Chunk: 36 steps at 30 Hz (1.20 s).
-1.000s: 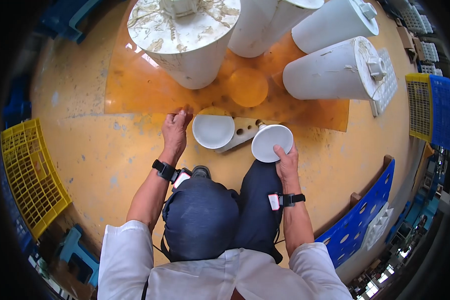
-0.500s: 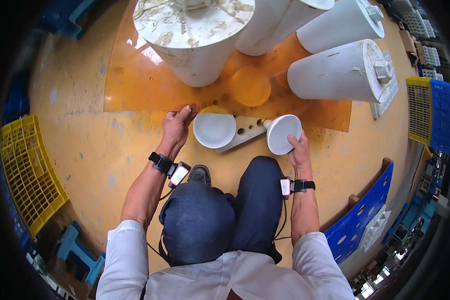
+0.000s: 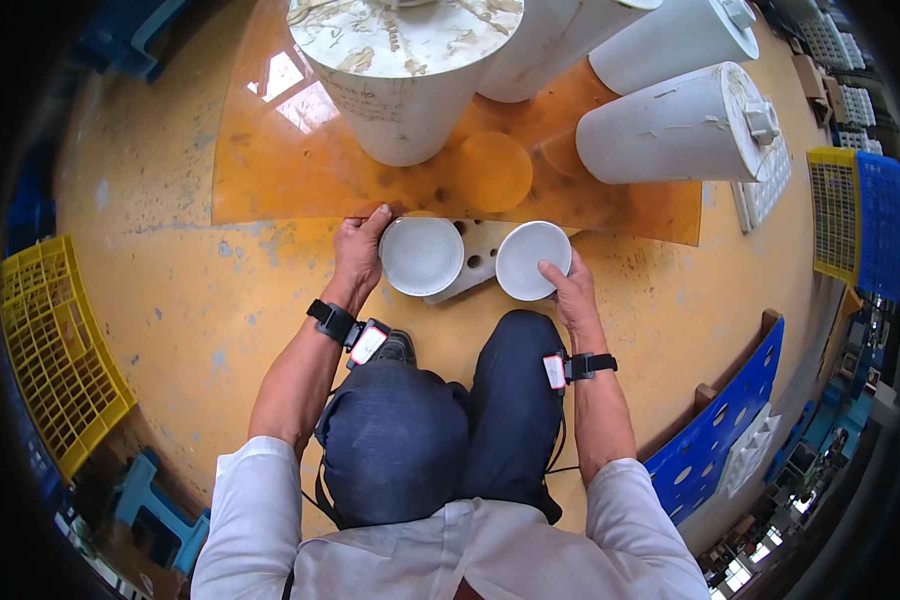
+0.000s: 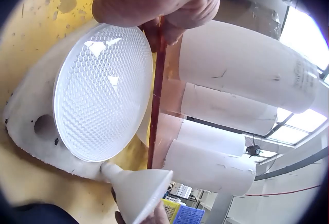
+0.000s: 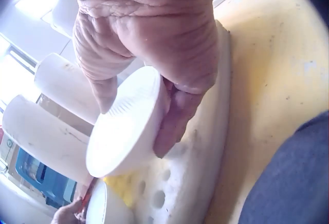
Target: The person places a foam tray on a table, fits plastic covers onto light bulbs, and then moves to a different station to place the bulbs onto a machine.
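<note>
In the head view, my right hand (image 3: 573,292) grips a white reflector light bulb (image 3: 532,255) by its wide rim, thumb over the face. In the left wrist view the bulb's narrow base points toward a white foam block with holes (image 4: 23,116). A second reflector bulb (image 3: 420,258) sits face up on the block's left part; its dimpled lens (image 4: 105,95) shows in the left wrist view. My left hand (image 3: 358,250) pinches the front edge of an orange see-through sheet (image 3: 300,185), right beside that second bulb.
Large white cylinders (image 3: 400,120) with smeared ends stand or lean on the sheet. Yellow crates (image 3: 65,350) lie at the left. A blue board with holes (image 3: 725,430) leans at the right, and a yellow and blue basket (image 3: 860,220) stands farther back.
My right hand has moved the bulb left, closer to the second bulb, and turned its face more upward. The left hand stays at the sheet's edge.
</note>
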Tool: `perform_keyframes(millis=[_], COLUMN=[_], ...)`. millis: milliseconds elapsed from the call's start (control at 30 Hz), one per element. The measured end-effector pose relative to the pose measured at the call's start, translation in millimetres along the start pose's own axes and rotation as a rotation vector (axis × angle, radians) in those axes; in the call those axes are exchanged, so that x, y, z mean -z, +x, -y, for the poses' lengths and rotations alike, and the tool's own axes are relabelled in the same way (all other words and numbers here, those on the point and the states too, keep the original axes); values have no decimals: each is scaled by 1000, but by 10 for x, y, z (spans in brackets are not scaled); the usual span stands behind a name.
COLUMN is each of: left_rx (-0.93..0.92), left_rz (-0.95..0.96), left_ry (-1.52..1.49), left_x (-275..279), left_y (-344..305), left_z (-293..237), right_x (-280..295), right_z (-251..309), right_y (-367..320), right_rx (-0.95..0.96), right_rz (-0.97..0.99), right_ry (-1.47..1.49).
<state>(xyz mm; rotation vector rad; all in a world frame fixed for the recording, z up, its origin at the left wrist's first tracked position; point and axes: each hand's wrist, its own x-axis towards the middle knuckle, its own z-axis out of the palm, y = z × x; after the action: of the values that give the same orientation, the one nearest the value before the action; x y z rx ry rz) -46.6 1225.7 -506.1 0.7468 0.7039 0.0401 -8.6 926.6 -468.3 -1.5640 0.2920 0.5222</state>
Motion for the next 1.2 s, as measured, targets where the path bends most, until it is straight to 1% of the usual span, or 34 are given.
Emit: perform_keyframes(millis=[100, 167, 200, 267, 300, 367, 467, 600, 700, 800, 867, 900, 967, 1100, 1167, 1200], left_rx=[7, 15, 12, 69, 69, 91, 112, 65, 60, 42, -6, -6, 62, 73, 15, 17], left_rz=[-5, -3, 4, 20, 22, 38, 12, 1, 59, 65, 43, 45, 49, 54, 42, 44], left_ry=[30, 3, 2, -11, -9, -30, -17, -42, -71, -50, -10, -6, -19, 32, 86, 97], left_x=[17, 25, -13, -36, -30, -31, -17, -36, -1, -11, -36, -52, -74, -16, 74, 80], left_y=[23, 33, 55, 24, 32, 64, 87, 108, 179, 228, 238, 221, 153, 69, 77, 28], left_z=[10, 20, -21, -91, -97, -105, -101, -88, -91, -90, -111, -127, -157, -74, 46, 57], right_x=[-100, -189, -199, -207, -227, -247, -222, -189, -131, -92, -66, -56, -41, -84, -124, -126], right_z=[59, 208, 201, 140, 148, 185, 165, 157, 110, 44, -2, 9, 37, 33, 30, 3], right_y=[-33, -94, -60, -50, -55, -61, -34, -1, 38, 97, 211, 228, 244, 196, 177, 164], right_rx=[-35, -118, -111, -78, -78, -150, -155, -209, -234, -262, -297, -297, -322, -304, -297, -299], right_rz=[-62, -93, -97, -67, -68, -51, -23, -35, -21, -25, -46, -48, -12, -44, -46, -47], right_ry=[52, -128, -128, -179, -177, -195, -247, -249, -213, -160, -132, -128, -112, -92, -63, -52])
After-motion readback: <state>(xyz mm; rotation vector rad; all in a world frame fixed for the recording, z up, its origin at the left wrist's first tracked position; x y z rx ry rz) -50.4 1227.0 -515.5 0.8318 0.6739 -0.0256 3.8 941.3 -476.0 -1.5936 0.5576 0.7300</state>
